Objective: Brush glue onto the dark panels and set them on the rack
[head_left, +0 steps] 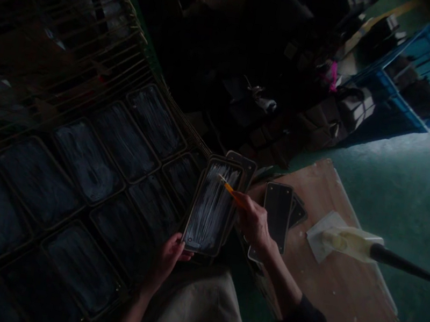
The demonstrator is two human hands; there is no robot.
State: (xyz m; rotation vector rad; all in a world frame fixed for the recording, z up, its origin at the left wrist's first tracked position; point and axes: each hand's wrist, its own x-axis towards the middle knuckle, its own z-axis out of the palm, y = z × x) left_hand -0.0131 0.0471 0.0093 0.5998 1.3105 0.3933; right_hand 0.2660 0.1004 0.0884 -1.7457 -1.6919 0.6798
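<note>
The left hand (pixel 169 260) grips the bottom corner of a streaked panel (pixel 205 222), thumb over, fingers under; the right hand (pixel 256 222), fingers closed around a brush (pixel 229 186), works on its face, which looks mostly covered. At nine o'clock, streaked panels (pixel 88 160) seem done; at three, plain dark panels (pixel 276 214) on a wooden board (pixel 334 305) look untouched.

Brush (pixel 228 187) in right fingers (pixel 244 200), streaked panel (pixel 206 217)
</note>
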